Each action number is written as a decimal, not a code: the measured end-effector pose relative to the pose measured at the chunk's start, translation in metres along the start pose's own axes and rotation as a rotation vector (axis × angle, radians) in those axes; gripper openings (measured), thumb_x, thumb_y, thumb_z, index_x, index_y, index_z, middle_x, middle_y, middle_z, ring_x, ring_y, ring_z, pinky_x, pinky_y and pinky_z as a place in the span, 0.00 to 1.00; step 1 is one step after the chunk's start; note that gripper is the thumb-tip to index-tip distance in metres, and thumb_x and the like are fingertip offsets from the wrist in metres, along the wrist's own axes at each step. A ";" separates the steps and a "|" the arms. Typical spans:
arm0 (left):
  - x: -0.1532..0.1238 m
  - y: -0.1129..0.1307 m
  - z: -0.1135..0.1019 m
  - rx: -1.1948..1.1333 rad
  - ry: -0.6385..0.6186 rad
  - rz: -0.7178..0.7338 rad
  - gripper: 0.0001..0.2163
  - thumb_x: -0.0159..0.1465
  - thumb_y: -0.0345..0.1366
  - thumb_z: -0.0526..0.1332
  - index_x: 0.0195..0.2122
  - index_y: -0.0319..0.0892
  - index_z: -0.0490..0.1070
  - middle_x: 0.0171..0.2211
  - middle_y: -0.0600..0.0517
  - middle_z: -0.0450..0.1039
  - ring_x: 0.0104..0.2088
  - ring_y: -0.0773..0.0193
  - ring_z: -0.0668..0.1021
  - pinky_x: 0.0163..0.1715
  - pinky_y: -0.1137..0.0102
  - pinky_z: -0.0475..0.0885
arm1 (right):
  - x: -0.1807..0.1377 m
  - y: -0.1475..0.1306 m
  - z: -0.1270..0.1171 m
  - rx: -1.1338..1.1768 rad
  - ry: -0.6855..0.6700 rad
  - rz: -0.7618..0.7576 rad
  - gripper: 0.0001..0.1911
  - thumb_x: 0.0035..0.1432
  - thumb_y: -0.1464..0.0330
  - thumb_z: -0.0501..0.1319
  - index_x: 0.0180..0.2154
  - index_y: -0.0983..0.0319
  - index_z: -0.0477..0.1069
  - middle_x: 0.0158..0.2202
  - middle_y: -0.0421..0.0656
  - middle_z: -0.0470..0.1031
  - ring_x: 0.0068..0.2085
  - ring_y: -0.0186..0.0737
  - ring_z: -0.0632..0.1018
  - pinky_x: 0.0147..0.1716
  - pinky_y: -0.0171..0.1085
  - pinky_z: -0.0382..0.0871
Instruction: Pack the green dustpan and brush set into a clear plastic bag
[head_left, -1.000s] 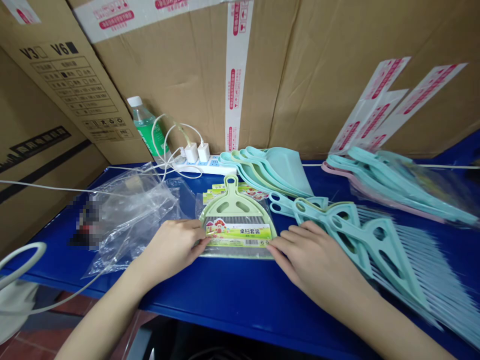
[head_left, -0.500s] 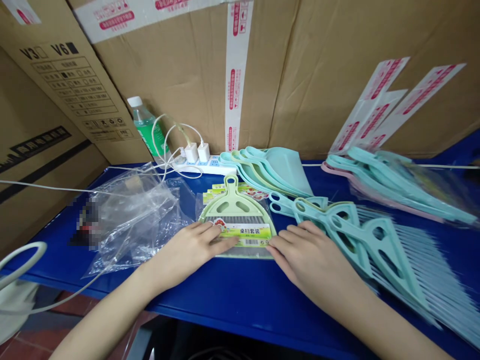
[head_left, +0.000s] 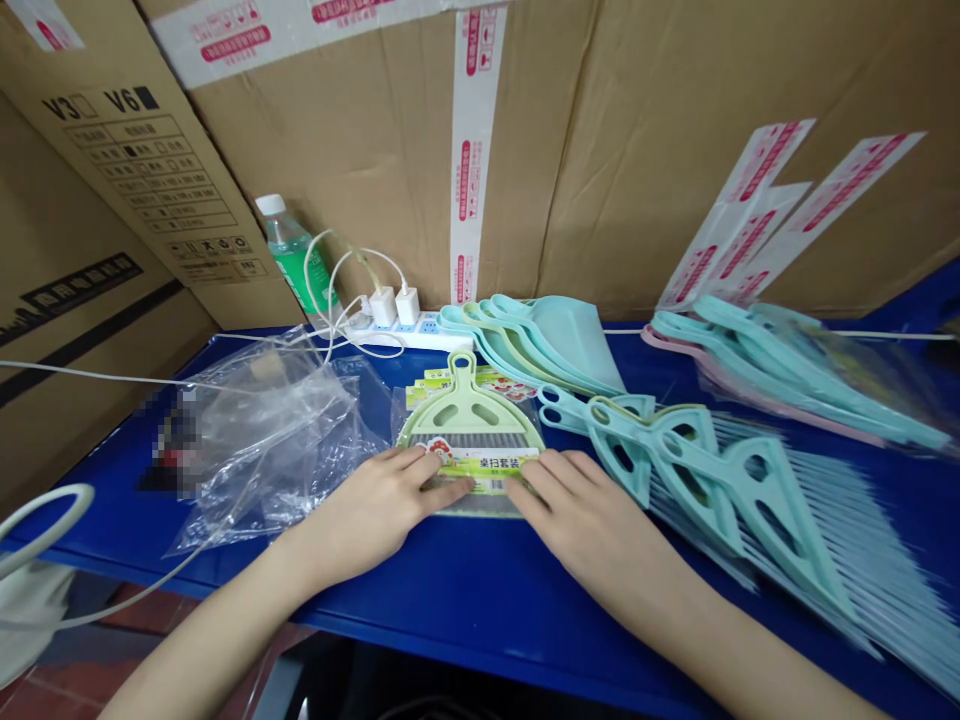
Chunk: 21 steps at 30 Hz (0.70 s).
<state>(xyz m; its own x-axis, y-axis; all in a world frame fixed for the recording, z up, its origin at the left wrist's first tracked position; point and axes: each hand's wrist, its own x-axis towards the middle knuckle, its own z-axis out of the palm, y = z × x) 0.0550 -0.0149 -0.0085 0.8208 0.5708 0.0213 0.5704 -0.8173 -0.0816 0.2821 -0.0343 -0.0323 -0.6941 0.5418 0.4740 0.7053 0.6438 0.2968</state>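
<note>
A pale green dustpan and brush set (head_left: pixel 463 408) lies on the blue table in front of me, its handle pointing away. Across its grey bristles runs a green and white printed label (head_left: pixel 499 462). My left hand (head_left: pixel 394 500) rests on the label's left part, fingers bent over and thumb stretched along the lower edge. On the right part lies my right hand (head_left: pixel 574 505), its fingers laid flat and covering that end of the label. Both hands are open and press on the label without grasping the set. More printed cards (head_left: pixel 427 382) show partly behind the handle.
Clear plastic bags (head_left: pixel 277 430) lie to the left. Several light blue and green brushes (head_left: pixel 780 500) are heaped to the right, with dustpans (head_left: pixel 570 340) behind. A power strip (head_left: pixel 420 330), a bottle (head_left: pixel 300 255) and large cartons (head_left: pixel 360 170) stand at the back.
My right hand has slid left and inward over the label, covering its right end. My left hand has barely moved, and the set stays in place.
</note>
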 end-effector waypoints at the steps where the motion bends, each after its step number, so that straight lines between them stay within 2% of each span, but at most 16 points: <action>1: 0.000 0.000 0.000 -0.005 -0.003 -0.003 0.19 0.66 0.23 0.52 0.55 0.44 0.69 0.39 0.47 0.73 0.42 0.57 0.78 0.43 0.60 0.76 | 0.000 -0.002 0.000 0.010 0.006 -0.029 0.16 0.58 0.83 0.50 0.32 0.63 0.74 0.28 0.44 0.74 0.32 0.41 0.71 0.34 0.39 0.62; 5: 0.000 0.001 -0.001 -0.027 -0.017 -0.004 0.20 0.64 0.22 0.53 0.55 0.43 0.68 0.41 0.47 0.73 0.42 0.56 0.78 0.43 0.60 0.76 | -0.002 -0.007 0.003 0.104 0.002 -0.114 0.19 0.60 0.82 0.47 0.45 0.67 0.73 0.28 0.42 0.75 0.31 0.40 0.73 0.35 0.39 0.66; 8: 0.000 0.002 -0.002 -0.034 -0.024 -0.004 0.22 0.63 0.22 0.53 0.57 0.43 0.67 0.42 0.46 0.73 0.41 0.55 0.78 0.43 0.59 0.77 | -0.006 -0.008 0.008 0.136 -0.037 -0.102 0.21 0.60 0.80 0.48 0.51 0.70 0.71 0.32 0.45 0.77 0.34 0.42 0.75 0.36 0.40 0.68; 15: -0.001 0.003 -0.001 -0.026 0.012 -0.010 0.22 0.64 0.22 0.50 0.58 0.43 0.65 0.42 0.46 0.73 0.41 0.56 0.79 0.42 0.60 0.77 | -0.009 -0.011 0.014 0.164 -0.083 -0.032 0.19 0.58 0.77 0.55 0.51 0.70 0.70 0.35 0.47 0.77 0.36 0.44 0.75 0.39 0.41 0.68; 21: 0.000 0.003 -0.002 -0.035 -0.026 -0.021 0.19 0.63 0.23 0.52 0.54 0.42 0.67 0.42 0.47 0.74 0.40 0.57 0.79 0.41 0.61 0.77 | -0.008 -0.012 0.012 0.164 -0.061 -0.011 0.18 0.59 0.76 0.54 0.50 0.69 0.71 0.36 0.47 0.78 0.36 0.44 0.75 0.40 0.42 0.68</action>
<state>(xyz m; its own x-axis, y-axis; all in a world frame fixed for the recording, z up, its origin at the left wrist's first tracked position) 0.0567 -0.0179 -0.0064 0.8079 0.5894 -0.0037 0.5886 -0.8071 -0.0465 0.2775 -0.0402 -0.0494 -0.7124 0.5628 0.4191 0.6681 0.7266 0.1600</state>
